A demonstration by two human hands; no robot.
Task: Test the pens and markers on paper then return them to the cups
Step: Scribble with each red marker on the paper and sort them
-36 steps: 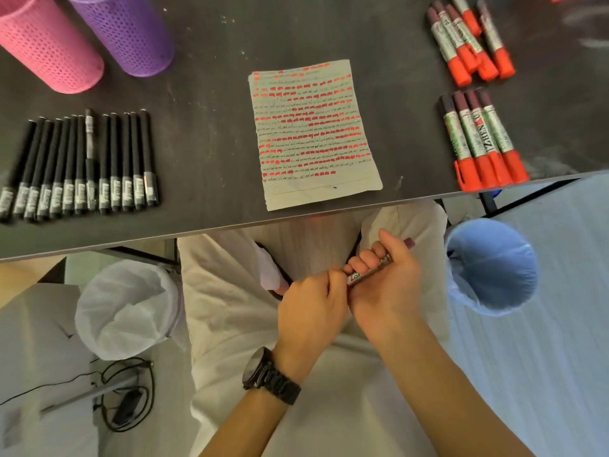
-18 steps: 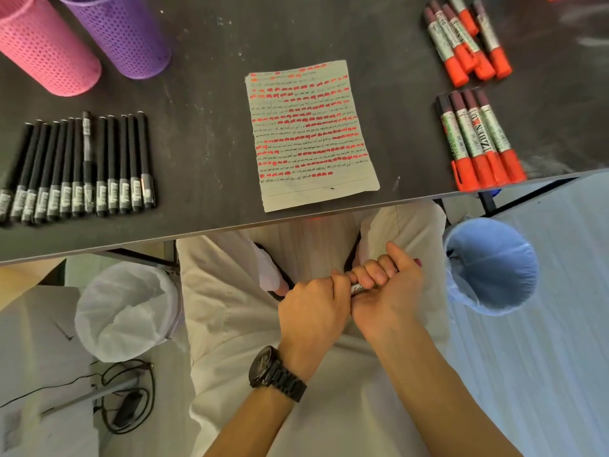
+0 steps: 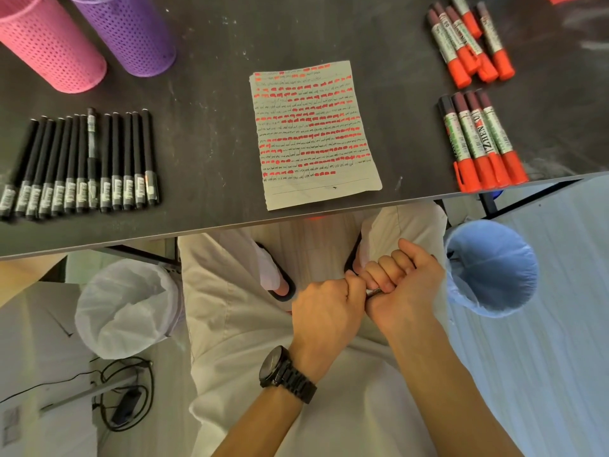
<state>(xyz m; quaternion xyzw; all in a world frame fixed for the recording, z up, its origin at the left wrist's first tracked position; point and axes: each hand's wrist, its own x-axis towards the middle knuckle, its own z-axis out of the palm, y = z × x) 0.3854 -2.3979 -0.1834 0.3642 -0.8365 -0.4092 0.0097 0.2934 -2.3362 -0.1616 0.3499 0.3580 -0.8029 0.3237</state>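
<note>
1. At the far left back of the dark table (image 3: pixel 204 110), a pink cup (image 3: pixel 49 44) and a purple cup (image 3: pixel 131 34) stand side by side.
2. In front of the cups, a row of black pens (image 3: pixel 82 163) lies side by side on the table, labelled ends toward the person.
3. Below the table on the left, a white-lined bin (image 3: pixel 128 308) sits on the floor, with cables (image 3: pixel 125 394) beside it.
4. In the middle of the table, near its front edge, lies the paper (image 3: pixel 313 133). It is filled with rows of red marks and dark scribbles, and its lowest lines are bare.
5. The left hand (image 3: pixel 326 311), with a black watch (image 3: pixel 283 374) on its wrist, is below the table edge over the lap, fingers curled into a fist round one end of a marker (image 3: pixel 374 292).
6. Only a sliver of that marker shows between the two fists. It is off the table and in neither cup.
7. The right hand (image 3: pixel 405 285) touches the left, its fingers wrapped tight round the marker's other end.
8. Just right of that hand, a blue-lined bin (image 3: pixel 491 268) stands on the floor.
9. At the table's right, four red-capped markers (image 3: pixel 481 143) lie side by side at the front edge. A looser pile of markers (image 3: pixel 468 44) lies behind them.
</note>
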